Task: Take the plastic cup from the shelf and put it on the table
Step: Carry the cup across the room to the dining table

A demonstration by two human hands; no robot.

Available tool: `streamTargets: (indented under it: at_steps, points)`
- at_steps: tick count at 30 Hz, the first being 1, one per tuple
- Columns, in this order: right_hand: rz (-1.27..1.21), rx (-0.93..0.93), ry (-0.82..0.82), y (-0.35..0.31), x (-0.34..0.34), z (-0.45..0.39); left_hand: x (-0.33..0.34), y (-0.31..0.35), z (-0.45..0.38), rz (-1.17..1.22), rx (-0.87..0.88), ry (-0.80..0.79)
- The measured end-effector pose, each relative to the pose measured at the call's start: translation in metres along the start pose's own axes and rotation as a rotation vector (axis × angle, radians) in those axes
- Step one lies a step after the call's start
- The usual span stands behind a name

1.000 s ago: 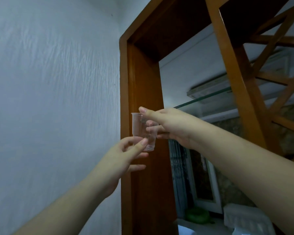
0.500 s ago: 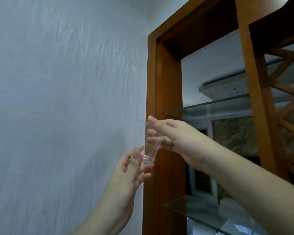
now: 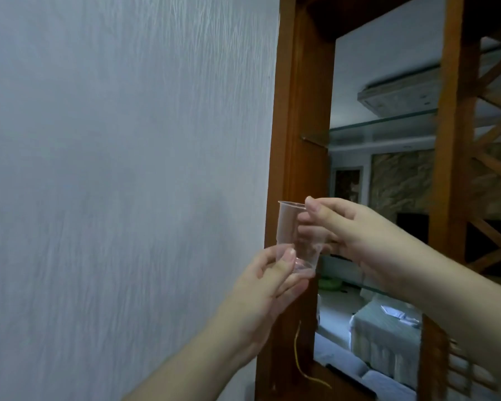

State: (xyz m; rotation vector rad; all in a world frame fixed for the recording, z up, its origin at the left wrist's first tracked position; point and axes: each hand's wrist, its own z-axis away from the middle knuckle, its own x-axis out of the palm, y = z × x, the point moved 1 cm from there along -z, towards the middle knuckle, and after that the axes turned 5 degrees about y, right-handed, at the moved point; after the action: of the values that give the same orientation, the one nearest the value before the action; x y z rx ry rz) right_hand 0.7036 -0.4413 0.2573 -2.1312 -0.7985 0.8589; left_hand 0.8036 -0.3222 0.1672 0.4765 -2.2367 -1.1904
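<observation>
Both hands are raised at chest height. The right hand [image 3: 356,235] is pinching the plastic cup [image 3: 294,233] at its rim, thumb on top. The left hand [image 3: 268,287] is cradling its base, fingers curled.

Clear plastic cup [image 3: 295,235] sitting upright between both hands: right hand [image 3: 359,238] gripping its rim side, left hand [image 3: 269,282] underneath; textured wall [image 3: 122,183] left, wooden shelf frame [image 3: 298,125] behind.
</observation>
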Motion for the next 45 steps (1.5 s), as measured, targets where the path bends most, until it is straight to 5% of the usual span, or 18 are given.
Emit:
streamTargets:
  at_steps: [10, 25, 33, 45]
  points:
    - [0.082, 0.084, 0.023, 0.017, -0.086, 0.112, 0.092, -0.051, 0.066, -0.026, -0.097, -0.134]
    - [0.151, 0.261, 0.276, 0.051, -0.233, 0.3, 0.271, -0.148, 0.157, 0.214, -0.402, -0.304]
    - [0.241, 0.286, 0.433, 0.046, -0.246, 0.349, 0.301, -0.158, 0.176, 0.441, -0.618, -0.309]
    - [0.233, 0.375, 0.689, 0.043, -0.191, 0.383, 0.276, -0.164, 0.191, 0.413, -0.709, -0.477]
